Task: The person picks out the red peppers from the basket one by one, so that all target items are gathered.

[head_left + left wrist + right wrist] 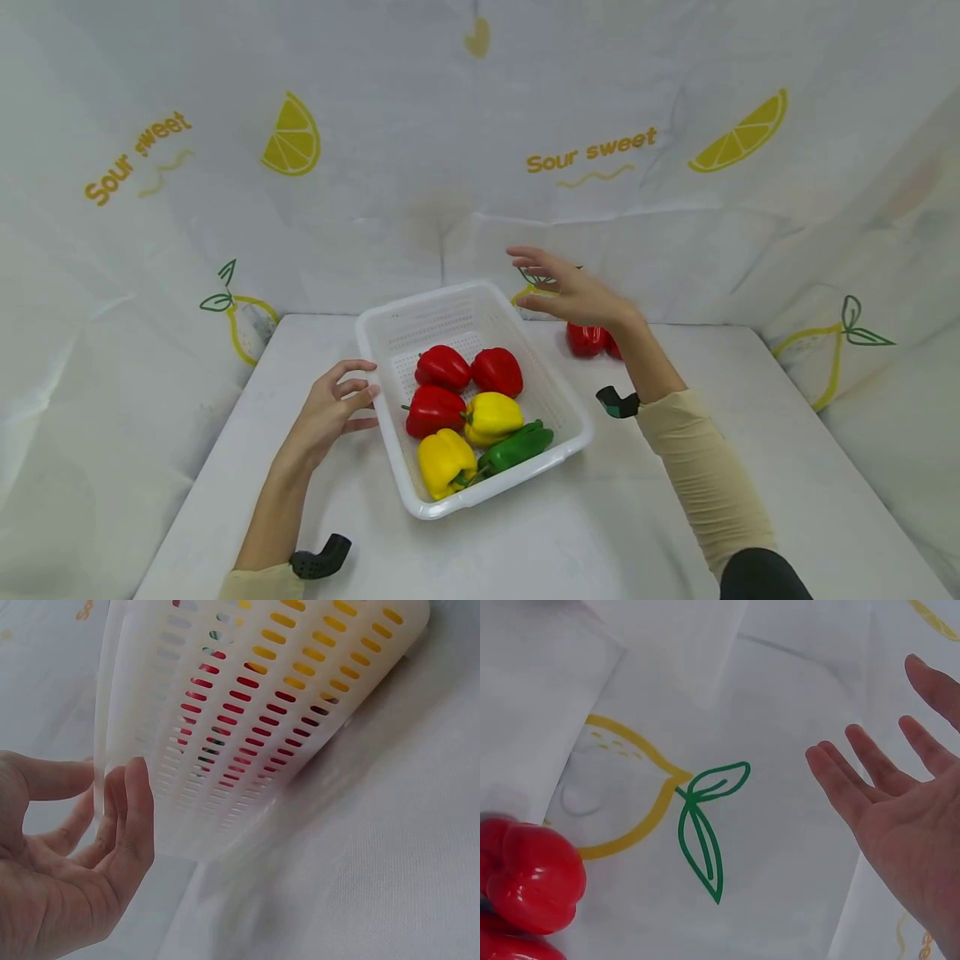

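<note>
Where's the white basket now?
In the head view, the white basket is near the table's middle, the left hand at its left rim, the right hand to the right of its far end.

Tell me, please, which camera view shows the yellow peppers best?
The head view. It looks down into the white basket and shows both yellow peppers nearly whole. The left wrist view shows only yellow patches through the basket's slotted side; the right wrist view shows neither pepper.
</note>
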The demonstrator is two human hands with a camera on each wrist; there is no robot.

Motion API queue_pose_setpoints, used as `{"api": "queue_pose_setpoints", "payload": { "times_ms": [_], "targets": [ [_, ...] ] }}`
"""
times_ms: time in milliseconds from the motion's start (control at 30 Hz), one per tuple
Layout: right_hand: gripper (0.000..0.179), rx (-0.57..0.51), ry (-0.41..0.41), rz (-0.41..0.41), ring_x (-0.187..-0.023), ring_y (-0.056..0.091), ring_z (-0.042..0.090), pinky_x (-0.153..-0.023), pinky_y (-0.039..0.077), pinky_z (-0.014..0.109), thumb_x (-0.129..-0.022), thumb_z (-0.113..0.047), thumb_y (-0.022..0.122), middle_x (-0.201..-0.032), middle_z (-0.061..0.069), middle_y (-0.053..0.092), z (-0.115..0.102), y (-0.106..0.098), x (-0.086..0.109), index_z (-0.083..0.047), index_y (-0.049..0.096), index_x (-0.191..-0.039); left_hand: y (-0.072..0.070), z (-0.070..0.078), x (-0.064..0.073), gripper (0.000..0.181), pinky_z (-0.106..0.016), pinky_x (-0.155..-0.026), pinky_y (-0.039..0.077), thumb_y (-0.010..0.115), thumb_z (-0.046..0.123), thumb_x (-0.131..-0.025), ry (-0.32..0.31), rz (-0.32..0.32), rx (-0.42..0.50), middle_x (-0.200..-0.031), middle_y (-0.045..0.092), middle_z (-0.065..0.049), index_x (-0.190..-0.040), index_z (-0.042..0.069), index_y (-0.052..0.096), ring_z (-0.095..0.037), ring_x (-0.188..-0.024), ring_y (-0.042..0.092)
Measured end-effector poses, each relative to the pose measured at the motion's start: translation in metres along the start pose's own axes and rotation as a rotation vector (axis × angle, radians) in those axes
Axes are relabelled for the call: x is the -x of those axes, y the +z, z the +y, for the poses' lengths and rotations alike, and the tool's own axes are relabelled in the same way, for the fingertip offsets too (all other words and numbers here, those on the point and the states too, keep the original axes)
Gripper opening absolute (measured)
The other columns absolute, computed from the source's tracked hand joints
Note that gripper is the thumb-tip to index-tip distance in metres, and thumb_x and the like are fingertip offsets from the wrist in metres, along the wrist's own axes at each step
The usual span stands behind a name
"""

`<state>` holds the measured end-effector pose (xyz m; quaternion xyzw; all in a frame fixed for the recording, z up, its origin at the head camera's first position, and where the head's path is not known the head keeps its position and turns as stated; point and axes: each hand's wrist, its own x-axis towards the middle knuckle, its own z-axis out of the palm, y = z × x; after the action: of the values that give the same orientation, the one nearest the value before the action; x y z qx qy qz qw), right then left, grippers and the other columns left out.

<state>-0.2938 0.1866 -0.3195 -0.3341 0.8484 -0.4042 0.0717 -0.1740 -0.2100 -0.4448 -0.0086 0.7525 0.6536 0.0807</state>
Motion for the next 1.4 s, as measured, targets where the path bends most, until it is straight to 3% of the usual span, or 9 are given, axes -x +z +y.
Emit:
{"api": "queue_pose_setpoints", "payload": {
  "times_ms": [300,667,1100,1400],
  "targets": [
    [0.076,0.068,-0.030,-0.082,-0.156,0.044,0.044,-0.129,0.043,0.062,-0.102,-0.016,0.074,-0.173,0.017,0.039,-0.012,0.026,-0.024,-0.014,0.036,-0.168,0.000,0.001,0.000,0.054,-0.041,-0.088,0.070,0.074,0.024,-0.104,-0.019,-0.001,0.002,-0.107,0.067,-0.002,-0.150,0.010,0.050,-0.017,-0.096,0.073],
    [0.074,0.105,-0.027,-0.238,-0.155,0.048,0.038,-0.127,0.047,0.057,-0.103,-0.017,0.073,-0.172,0.014,0.041,-0.029,0.050,-0.048,-0.011,0.037,-0.167,0.001,0.002,-0.001,0.053,-0.041,-0.088,0.070,0.073,0.023,-0.105,-0.010,-0.006,0.005,-0.108,0.067,-0.003,-0.151,0.010,0.049,-0.017,-0.097,0.073],
    [0.071,0.123,0.064,-0.374,-0.150,0.054,0.037,-0.123,0.052,0.052,-0.100,-0.019,0.073,-0.165,0.015,0.051,-0.022,0.085,-0.074,-0.017,0.043,-0.164,0.002,0.003,0.000,0.053,-0.041,-0.088,0.070,0.073,0.023,-0.105,-0.008,-0.005,-0.006,-0.108,0.068,-0.004,-0.151,0.009,0.049,-0.016,-0.095,0.075],
    [0.070,0.101,0.146,-0.489,-0.153,0.051,0.038,-0.121,0.055,0.050,-0.101,-0.020,0.074,-0.168,0.015,0.046,-0.019,0.095,-0.085,-0.018,0.043,-0.164,0.002,0.004,0.001,0.053,-0.042,-0.089,0.070,0.073,0.024,-0.105,-0.009,-0.005,-0.012,-0.109,0.068,-0.005,-0.150,0.009,0.050,-0.016,-0.096,0.075]
  ]
}}
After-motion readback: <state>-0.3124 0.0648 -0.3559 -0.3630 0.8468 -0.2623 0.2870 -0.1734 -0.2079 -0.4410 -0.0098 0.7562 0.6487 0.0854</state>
